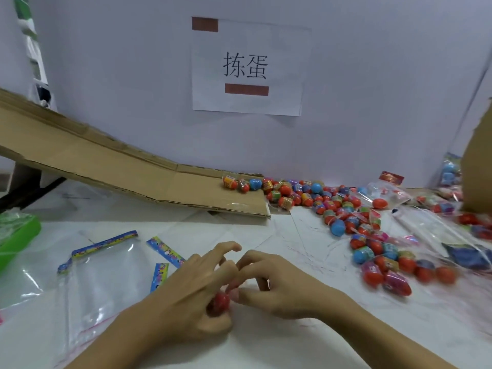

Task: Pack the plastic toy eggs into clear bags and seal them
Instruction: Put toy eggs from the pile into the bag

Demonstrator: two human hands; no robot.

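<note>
My left hand [191, 296] and my right hand [277, 283] meet at the table's front middle. Between them sits a red toy egg [219, 302], held by the left fingers while the right fingertips touch it; a bit of clear film seems to wrap it, blurred. Clear bags [101, 275] with colourful header strips lie flat left of the hands. A heap of red and blue toy eggs [372, 243] spreads across the right side of the table.
A cardboard ramp [106, 166] slopes down from the left to the egg heap. A green tray [16, 241] sits at the left edge. Filled bags [450, 171] and a cardboard box [479, 169] stand at the far right. A paper sign [247, 67] hangs on the wall.
</note>
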